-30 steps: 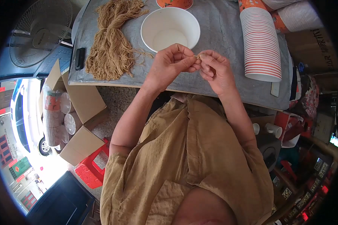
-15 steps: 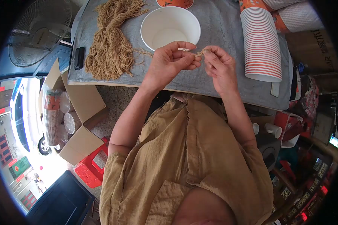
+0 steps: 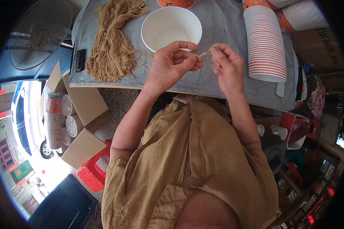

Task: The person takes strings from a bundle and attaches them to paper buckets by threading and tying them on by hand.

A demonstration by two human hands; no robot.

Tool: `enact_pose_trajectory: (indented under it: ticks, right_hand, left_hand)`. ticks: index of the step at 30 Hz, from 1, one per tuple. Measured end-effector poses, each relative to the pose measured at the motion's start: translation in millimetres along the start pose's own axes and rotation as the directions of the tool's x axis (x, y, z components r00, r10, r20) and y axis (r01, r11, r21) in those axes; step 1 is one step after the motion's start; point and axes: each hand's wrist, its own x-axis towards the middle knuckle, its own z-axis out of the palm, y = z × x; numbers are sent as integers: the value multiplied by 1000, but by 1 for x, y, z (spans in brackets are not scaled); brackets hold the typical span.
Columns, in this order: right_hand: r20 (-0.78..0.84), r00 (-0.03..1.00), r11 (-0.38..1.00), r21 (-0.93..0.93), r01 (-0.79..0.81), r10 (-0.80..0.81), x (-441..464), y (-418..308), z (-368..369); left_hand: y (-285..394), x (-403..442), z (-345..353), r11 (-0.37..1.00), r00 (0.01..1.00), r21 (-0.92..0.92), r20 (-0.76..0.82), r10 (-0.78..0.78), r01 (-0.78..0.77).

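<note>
A short stretch of tan string (image 3: 206, 52) spans the gap between my two hands, just in front of a white paper bucket (image 3: 171, 30). My left hand (image 3: 176, 63) pinches one part of it between thumb and fingers. At the other side, my right hand (image 3: 226, 63) grips the string between thumb and forefinger, the other fingers curled. Some tan strands lead from behind my left wrist toward a thick bundle of tan string (image 3: 111, 45) on the grey-covered table (image 3: 225, 30). The bucket's inside shows only white.
A long stack of paper buckets (image 3: 264, 45) lies at the table's right, with more wrapped stacks behind. A black object (image 3: 80, 60) is at the left edge. Below left stand an open carton (image 3: 86, 105) with stacked cups and a red stool (image 3: 91, 173). A fan (image 3: 40, 36) is farther left.
My right hand has moved slightly right, away from my left hand. More of the string now shows stretched between them; the left hand is nearly where it was.
</note>
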Motion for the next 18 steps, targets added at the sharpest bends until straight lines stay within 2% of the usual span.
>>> enact_pose_trajectory:
  ticks: [6, 12, 15, 18]
  right_hand:
    - [80, 987, 988, -56, 144, -139, -3, -2, 1]
    - [100, 984, 986, -58, 157, -151, -4, 0, -1]
    - [119, 991, 987, -144, 76, -59, -3, -7, -5]
    - [149, 976, 870, -445, 211, -161, -6, -16, 5]
  left_hand:
    - [1, -1, 2, 994, 998, 91, -6, 61, -60]
    - [5, 0, 7, 998, 999, 56, 42, 28, -30]
    - [3, -1, 7, 994, 997, 80, -3, 80, -79]
    - [6, -3, 9, 963, 991, 237, -6, 135, -130]
